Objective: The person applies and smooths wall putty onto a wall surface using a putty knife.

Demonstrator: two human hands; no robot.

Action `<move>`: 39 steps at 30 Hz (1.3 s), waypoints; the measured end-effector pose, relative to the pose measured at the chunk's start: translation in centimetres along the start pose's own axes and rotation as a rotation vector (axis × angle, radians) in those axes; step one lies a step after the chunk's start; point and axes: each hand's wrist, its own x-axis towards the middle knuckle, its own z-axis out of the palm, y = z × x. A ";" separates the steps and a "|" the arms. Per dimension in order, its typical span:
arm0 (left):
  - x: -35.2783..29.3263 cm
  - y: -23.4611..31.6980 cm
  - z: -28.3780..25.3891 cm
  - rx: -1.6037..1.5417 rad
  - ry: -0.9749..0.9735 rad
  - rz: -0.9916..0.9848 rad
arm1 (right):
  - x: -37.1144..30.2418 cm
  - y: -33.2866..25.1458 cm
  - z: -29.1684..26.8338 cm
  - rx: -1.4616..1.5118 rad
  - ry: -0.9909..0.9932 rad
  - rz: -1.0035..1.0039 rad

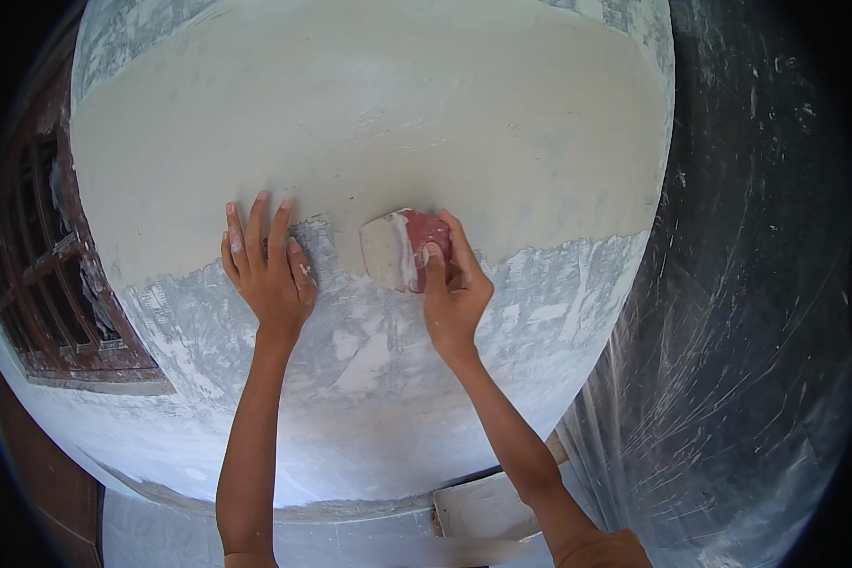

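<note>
A wall [369, 104] fills the middle of the view. Smooth beige-grey putty covers its upper part, and a patchy grey-white surface lies below a ragged border. My right hand [459, 293] grips a red putty spreader [426, 232], thumb on its near face and fingers at its right edge. Pale putty is smeared across the spreader's left part, and the tool is against the wall or very near it at the border. To its left, my left hand [275, 284] has its fingers spread on the wall. White residue marks its fingertips, and it holds nothing.
At the left is a brown window frame with bars [55, 270], splashed white. A clear plastic sheet [719, 407] hangs on the right against a dark surface. Below, a pale, shallow rectangular object [483, 506] lies on the grey floor [180, 535], partly behind my right forearm.
</note>
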 end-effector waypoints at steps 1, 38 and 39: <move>-0.2 0.3 0.0 0.001 -0.032 0.019 | 0.6 0.0 -1.6 0.031 0.113 -0.001; -0.1 0.4 0.1 0.012 -0.048 0.069 | 1.5 -0.9 0.6 0.089 -0.132 -0.016; -0.2 0.0 -0.1 0.029 -0.050 0.070 | 1.6 -0.6 0.1 0.054 -0.060 0.008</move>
